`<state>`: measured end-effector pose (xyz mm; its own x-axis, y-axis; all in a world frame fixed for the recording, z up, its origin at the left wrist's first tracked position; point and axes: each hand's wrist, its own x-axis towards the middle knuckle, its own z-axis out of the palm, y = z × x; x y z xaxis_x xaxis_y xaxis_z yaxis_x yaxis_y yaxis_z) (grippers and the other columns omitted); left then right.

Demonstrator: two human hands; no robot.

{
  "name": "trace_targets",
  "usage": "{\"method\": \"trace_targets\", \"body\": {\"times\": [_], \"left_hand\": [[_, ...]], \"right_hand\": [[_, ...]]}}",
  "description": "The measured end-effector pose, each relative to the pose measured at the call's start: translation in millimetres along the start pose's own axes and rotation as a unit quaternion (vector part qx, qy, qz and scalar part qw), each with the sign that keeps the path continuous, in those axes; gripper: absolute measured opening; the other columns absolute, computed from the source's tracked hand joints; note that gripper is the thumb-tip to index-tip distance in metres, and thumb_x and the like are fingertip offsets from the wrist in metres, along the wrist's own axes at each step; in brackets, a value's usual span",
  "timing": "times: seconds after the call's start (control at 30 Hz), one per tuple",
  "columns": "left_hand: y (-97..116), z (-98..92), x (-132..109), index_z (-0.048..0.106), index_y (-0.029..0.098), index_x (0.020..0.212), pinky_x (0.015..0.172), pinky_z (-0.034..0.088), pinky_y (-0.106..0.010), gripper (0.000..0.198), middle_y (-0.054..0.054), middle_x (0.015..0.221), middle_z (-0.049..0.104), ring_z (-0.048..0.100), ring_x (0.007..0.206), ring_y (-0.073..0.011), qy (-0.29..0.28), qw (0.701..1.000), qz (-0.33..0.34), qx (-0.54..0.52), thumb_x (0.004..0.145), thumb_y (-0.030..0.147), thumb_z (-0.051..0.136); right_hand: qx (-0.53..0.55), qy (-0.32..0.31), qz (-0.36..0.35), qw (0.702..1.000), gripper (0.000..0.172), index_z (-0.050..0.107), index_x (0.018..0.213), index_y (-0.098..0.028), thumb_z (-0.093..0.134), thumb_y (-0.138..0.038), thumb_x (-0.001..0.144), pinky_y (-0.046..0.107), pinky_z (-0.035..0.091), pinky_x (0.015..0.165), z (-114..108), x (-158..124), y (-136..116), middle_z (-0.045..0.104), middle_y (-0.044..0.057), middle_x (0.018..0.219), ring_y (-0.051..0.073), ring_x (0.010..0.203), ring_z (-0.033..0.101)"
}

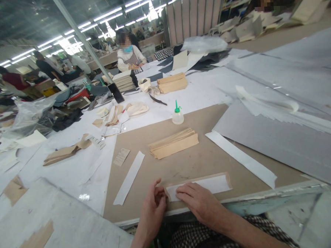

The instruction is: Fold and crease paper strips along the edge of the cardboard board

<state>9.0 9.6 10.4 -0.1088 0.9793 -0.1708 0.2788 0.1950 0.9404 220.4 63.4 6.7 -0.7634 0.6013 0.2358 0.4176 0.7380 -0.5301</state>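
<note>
My left hand (153,206) rests at the near edge of a brown cardboard sheet (201,163), its fingers curled and pinching the left end of a white strip (213,184) that lies on a tan paper strip (197,179). Beside it, my right hand (198,200) lies flat on the same white strip with its fingers stretched out, pressing it down. A stack of tan paper strips (173,144) sits in the middle of the cardboard. A small glue bottle (177,115) with a green nozzle stands behind the stack.
Two loose white strips lie on the cardboard, one on the left (129,177) and a longer one on the right (241,157). Grey sheets (279,136) lie at right. Paper piles and scraps cover the long white table (81,169). Another person (130,55) works at the far end.
</note>
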Motion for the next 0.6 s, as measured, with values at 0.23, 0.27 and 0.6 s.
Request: {"method": "trace_targets", "body": {"times": [0.23,0.27,0.6], "left_hand": [[-12.4,3.3,0.1,0.051,0.024,0.138,0.096,0.050,-0.040,0.048,-0.007,0.109,0.067,0.064,0.103,-0.0202,0.050,0.985,0.079,0.146,0.090,0.020,0.050],[-14.0,4.7,0.7,0.049,0.024,0.139,0.097,0.050,-0.040,0.050,-0.007,0.111,0.067,0.063,0.104,-0.0203,0.058,0.985,0.078,0.144,0.089,0.019,0.052],[-5.7,11.0,-8.0,0.061,0.022,0.083,0.091,0.047,-0.041,0.004,-0.006,0.106,0.060,0.056,0.102,-0.0239,0.123,0.950,0.116,0.262,0.087,0.020,0.062]], "right_hand": [[0.041,0.021,-0.012,0.999,0.028,0.066,0.113,-0.016,0.048,-0.007,0.094,0.037,0.049,0.100,-3.1,6.8,3.9,0.068,0.009,0.116,0.021,0.108,0.058],[0.050,0.022,-0.013,0.998,0.027,0.067,0.112,-0.017,0.048,-0.007,0.094,0.036,0.049,0.099,-4.4,7.1,5.0,0.069,0.009,0.115,0.020,0.108,0.058],[0.008,-0.057,-0.080,0.995,0.043,0.059,0.134,-0.020,0.054,-0.011,0.093,0.040,0.046,0.103,-12.2,9.1,16.7,0.063,0.008,0.135,0.022,0.116,0.055]]}}
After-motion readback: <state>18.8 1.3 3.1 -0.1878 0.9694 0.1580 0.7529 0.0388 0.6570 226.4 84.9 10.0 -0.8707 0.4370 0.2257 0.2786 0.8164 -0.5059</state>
